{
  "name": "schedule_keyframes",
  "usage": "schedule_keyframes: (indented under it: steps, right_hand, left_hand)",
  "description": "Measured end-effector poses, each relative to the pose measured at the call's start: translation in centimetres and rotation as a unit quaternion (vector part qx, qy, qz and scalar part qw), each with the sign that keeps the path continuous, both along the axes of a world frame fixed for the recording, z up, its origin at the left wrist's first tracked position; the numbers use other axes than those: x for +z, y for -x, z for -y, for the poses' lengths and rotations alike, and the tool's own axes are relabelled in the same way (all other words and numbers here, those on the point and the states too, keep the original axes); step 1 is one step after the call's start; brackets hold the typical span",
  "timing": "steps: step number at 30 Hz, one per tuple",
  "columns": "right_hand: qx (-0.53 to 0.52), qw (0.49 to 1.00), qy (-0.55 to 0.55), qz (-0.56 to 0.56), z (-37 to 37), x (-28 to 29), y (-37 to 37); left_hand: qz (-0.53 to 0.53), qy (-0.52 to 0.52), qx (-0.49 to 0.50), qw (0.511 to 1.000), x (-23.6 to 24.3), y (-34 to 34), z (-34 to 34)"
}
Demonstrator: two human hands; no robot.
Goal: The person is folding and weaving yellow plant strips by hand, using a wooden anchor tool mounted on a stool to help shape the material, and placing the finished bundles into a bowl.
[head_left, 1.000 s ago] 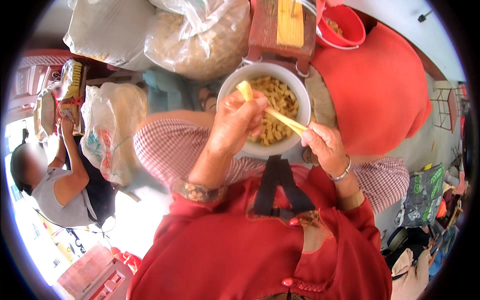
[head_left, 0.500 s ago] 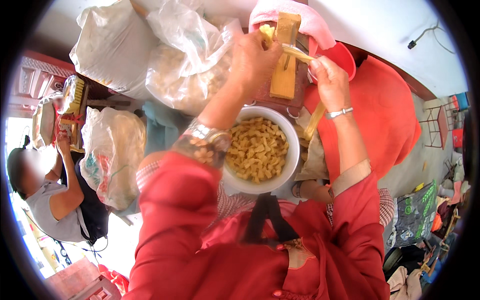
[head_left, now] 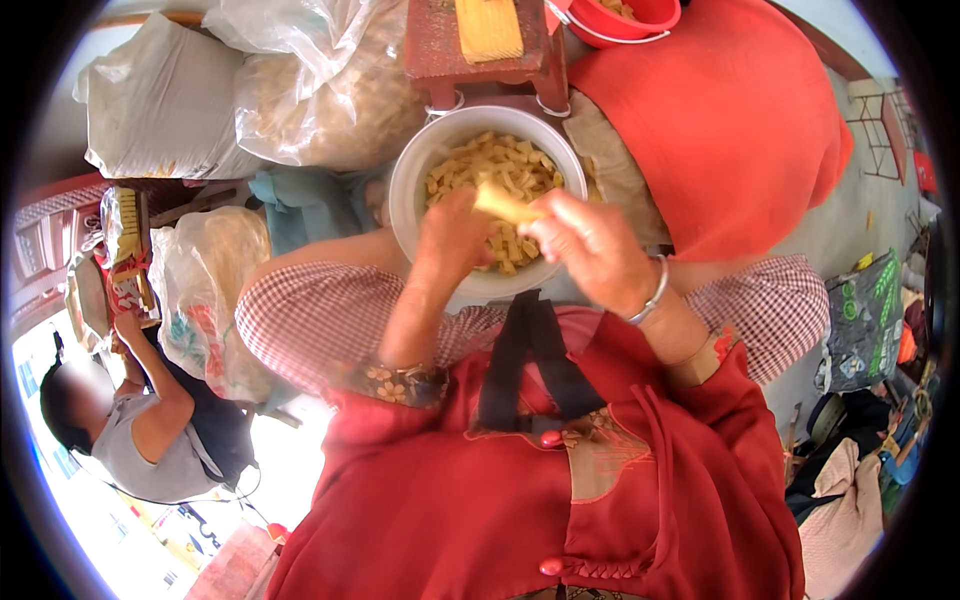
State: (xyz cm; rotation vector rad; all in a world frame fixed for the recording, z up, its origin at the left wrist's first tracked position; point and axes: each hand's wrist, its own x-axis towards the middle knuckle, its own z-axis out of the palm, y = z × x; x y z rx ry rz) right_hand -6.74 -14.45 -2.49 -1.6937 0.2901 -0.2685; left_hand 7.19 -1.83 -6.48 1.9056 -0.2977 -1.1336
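Over a white basin (head_left: 402, 205) heaped with short yellow pieces (head_left: 500, 160), both my hands meet around one stubby yellow roll (head_left: 508, 204). My right hand (head_left: 600, 250), with a silver bangle at the wrist, is closed on the roll's right end. My left hand (head_left: 448, 238) is curled at its left end, fingers closed and partly blurred. Just beyond the basin stands a low red-brown stool (head_left: 430, 60) with a yellowish wooden block (head_left: 488, 28) on it.
Clear plastic sacks (head_left: 320, 110) and a white sack (head_left: 165, 105) stand at the left back. Red cloth (head_left: 720, 120) spreads to the right, below a red bucket (head_left: 625, 25). Another person (head_left: 150, 410) sits at far left; a dark patterned bag (head_left: 862, 320) lies at right.
Both hands have come back from above the stool to over the basin. The long strip stretched between them no longer shows; a short roll is between them. My view has shifted too.
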Motion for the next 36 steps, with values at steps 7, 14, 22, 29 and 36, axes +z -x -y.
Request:
schedule_keyframes:
  steps: [7,14,22,29,36]
  right_hand:
    - [0.126,0.989,0.081,0.008,-5.0,-0.9,2.7]
    - [0.184,0.983,0.001,-0.014,-5.7,0.1,4.7]
    - [0.243,0.918,-0.308,0.058,-7.4,2.1,5.2]
    - [-0.028,0.977,-0.075,0.195,-8.0,6.1,5.6]
    - [-0.120,0.973,-0.132,0.145,-9.0,5.2,3.5]
  left_hand:
    - [-0.389,0.053,-0.022,0.919,-0.3,4.9,2.9]
    - [-0.526,0.050,-0.018,0.849,-2.0,5.5,4.0]
    - [-0.383,0.133,-0.043,0.913,2.5,6.3,-2.8]
    - [-0.345,0.154,0.101,0.920,12.9,8.4,-7.5]
    - [-0.313,0.240,0.026,0.919,11.9,8.2,-8.3]
